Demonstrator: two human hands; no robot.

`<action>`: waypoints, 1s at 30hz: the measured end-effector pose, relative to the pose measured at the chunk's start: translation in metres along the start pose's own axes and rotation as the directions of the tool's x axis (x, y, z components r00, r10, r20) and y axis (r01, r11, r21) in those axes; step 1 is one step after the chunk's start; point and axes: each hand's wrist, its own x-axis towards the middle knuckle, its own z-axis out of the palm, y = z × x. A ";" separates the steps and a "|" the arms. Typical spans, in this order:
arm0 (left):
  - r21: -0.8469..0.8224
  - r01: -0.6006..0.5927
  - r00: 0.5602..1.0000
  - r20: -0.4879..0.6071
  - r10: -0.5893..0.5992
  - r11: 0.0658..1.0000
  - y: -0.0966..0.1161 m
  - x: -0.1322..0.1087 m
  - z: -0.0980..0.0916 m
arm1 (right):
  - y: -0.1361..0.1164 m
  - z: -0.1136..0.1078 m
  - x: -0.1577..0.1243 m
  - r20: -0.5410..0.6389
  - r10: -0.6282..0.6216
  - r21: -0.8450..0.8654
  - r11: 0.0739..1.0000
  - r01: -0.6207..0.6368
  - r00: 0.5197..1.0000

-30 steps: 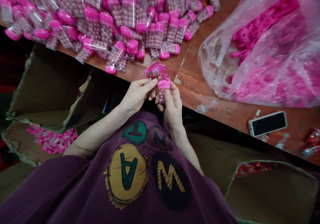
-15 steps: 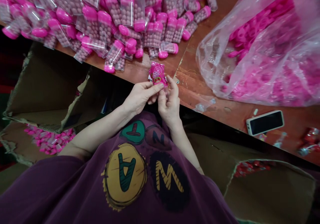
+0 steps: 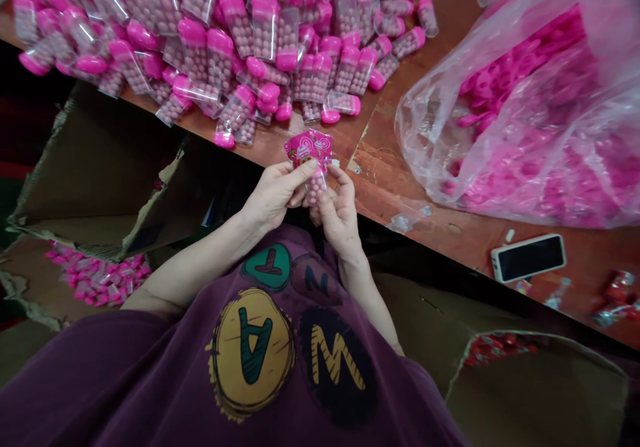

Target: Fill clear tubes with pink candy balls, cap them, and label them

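My left hand point(image 3: 275, 194) is closed, its thumb pressed on pink printed wrappers point(image 3: 316, 142) that fan out at the top. My right hand point(image 3: 340, 215) pinches the lower end of a small clear candy bottle point(image 3: 315, 186) filled with pale pink balls. The bottle lies against the wrappers, between both thumbs; its upper end is hidden, so I cannot tell whether it has a cap. Both hands are in front of the table edge. Just beyond them on the table point(image 3: 377, 144) lies a big heap of pink-capped candy bottles point(image 3: 265, 27).
A clear bag of pink plastic parts point(image 3: 545, 100) stands at the right, with a phone point(image 3: 529, 258) in front of it. Red wrapped pieces point(image 3: 620, 297) lie at the right edge. Below the table are open cardboard boxes point(image 3: 100, 180), some holding pink or red items.
The pink wrappers have fanned out to the left, and the bottle of pale balls now shows between my thumbs. The view has shifted slightly.
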 end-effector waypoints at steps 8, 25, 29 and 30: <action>-0.014 0.045 0.999 0.006 -0.045 0.999 -0.005 -0.002 -0.002 | 0.005 0.005 -0.003 0.030 0.066 0.152 0.986 -0.070 0.997; -0.068 -0.012 0.998 -0.055 0.008 0.998 -0.013 -0.009 -0.007 | 0.018 0.018 0.000 -0.117 -0.008 -0.083 0.997 -0.001 0.993; -0.055 0.009 0.999 -0.038 -0.011 0.998 -0.017 -0.014 -0.011 | 0.018 0.013 0.003 -0.029 0.074 0.011 0.997 -0.073 0.997; -0.048 0.022 1.000 -0.019 -0.023 0.999 -0.018 -0.014 -0.014 | 0.017 0.010 0.004 -0.006 0.084 0.037 0.996 -0.084 0.996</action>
